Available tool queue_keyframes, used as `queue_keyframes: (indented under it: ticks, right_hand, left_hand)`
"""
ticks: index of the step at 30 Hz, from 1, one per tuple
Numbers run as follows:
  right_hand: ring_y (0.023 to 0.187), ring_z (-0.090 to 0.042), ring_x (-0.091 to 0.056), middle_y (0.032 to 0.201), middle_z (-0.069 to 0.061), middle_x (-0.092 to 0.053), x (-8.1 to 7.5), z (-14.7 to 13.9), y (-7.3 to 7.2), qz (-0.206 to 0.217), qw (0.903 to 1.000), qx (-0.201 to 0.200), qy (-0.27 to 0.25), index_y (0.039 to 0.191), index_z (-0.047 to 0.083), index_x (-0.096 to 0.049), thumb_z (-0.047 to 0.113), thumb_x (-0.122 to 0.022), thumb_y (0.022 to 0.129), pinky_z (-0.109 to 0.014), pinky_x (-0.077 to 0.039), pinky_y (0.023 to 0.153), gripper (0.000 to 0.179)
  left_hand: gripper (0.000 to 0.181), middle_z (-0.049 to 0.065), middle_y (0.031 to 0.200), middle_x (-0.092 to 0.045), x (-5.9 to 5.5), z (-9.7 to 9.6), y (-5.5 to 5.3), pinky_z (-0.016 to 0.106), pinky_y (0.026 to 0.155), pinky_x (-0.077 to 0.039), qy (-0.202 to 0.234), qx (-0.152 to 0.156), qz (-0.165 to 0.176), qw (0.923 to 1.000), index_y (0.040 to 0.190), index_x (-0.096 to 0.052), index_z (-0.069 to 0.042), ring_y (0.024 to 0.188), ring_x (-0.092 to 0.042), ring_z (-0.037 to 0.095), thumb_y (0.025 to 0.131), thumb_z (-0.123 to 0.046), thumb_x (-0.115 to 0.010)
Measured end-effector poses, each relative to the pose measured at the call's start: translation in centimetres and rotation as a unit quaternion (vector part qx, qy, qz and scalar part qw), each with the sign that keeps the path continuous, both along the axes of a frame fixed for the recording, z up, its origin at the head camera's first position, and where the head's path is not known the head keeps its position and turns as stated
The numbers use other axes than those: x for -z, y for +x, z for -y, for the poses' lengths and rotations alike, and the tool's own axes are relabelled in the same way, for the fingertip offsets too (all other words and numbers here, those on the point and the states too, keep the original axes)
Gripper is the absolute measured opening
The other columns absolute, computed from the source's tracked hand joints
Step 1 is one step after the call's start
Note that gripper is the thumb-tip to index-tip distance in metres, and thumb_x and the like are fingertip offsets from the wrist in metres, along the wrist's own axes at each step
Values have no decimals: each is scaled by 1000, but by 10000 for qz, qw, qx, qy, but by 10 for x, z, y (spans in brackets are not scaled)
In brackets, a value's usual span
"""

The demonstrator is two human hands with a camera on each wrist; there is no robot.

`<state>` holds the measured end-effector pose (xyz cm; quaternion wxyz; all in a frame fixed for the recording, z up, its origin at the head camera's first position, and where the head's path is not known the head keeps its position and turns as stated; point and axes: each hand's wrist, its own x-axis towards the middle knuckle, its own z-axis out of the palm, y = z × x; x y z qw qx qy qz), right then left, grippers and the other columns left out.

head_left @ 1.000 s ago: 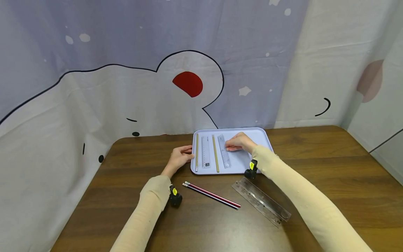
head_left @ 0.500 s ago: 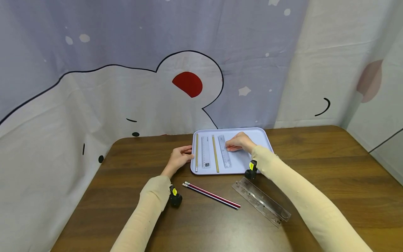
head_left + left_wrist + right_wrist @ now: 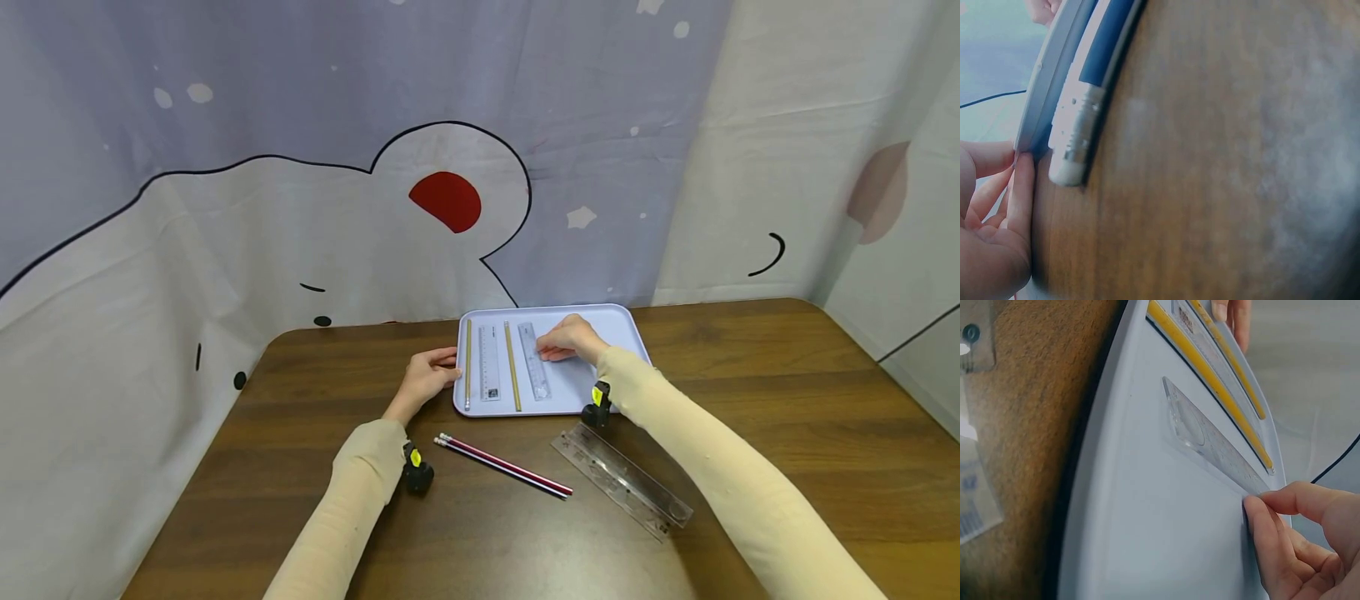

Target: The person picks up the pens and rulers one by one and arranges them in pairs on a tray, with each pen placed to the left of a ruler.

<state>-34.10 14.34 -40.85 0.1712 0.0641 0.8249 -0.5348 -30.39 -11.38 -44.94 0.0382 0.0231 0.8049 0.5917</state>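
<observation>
A pale lavender tray [image 3: 585, 393] lies at the table's far edge. My left hand [image 3: 423, 377] pinches its left rim between thumb and fingers, as the left wrist view shows. Over the tray, my right hand [image 3: 572, 337] pinches the edge of a clear plastic ruler [image 3: 534, 371] with thumb and forefinger; in the right wrist view the ruler [image 3: 1210, 437] slants close over the tray floor. Left of it on the tray lie a yellow pencil [image 3: 513, 367], another clear ruler [image 3: 489, 358] and a second yellow pencil [image 3: 468, 365], roughly side by side.
In front of the tray, pencils with white eraser ends [image 3: 510, 469], dark red and dark blue, lie slantwise on the brown wooden table [image 3: 337, 508]. Larger clear rulers [image 3: 622, 482] lie beside my right forearm. A printed curtain [image 3: 300, 233] hangs behind the table.
The ruler in my right hand has straightened very slightly on the tray. My left hand and everything else stay in place.
</observation>
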Motion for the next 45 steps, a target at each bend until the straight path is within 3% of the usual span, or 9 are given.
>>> queue_keyframes:
  ticks: [21, 27, 34, 45]
  right_hand:
    - [53, -10, -62, 60, -4, -66, 2, 0, 0, -99, 9998, 172, -62, 93, -10, -65, 3, -68, 74, -25, -57, 63, 23]
    - [52, -10, -62, 60, -4, -66, 3, 0, -1, -74, 9998, 179, -41, 93, -9, -65, 3, -68, 74, -24, -56, 62, 24]
    - [52, -9, -61, 59, -3, -65, 3, -2, -1, -79, 9998, 200, -55, 92, -9, -65, 3, -68, 73, -24, -56, 61, 23]
    - [56, -10, -63, 63, -3, -66, 1, -6, 2, -127, 9998, 178, -44, 97, -10, -63, 4, -67, 74, -27, -57, 68, 27]
  left_hand:
    - [45, 20, 116, -60, 0, -1, 1, 32, 78, -56, -102, -48, 33, 9999, 123, -54, -2, 85, -60, 13, 79, -1, -64]
    - [45, 22, 116, -59, -4, -2, 4, 32, 78, -55, -22, -24, 62, 10000, 123, -53, 0, 88, -61, 16, 79, 2, -63]
    - [45, 23, 116, -59, -2, -2, 2, 32, 79, -55, 73, -21, 77, 9999, 123, -53, 0, 91, -61, 19, 79, 3, -63]
    - [47, 29, 120, -54, -26, -4, 20, 36, 82, -54, 62, 173, 152, 9997, 126, -47, 8, 99, -59, 30, 81, 5, -59]
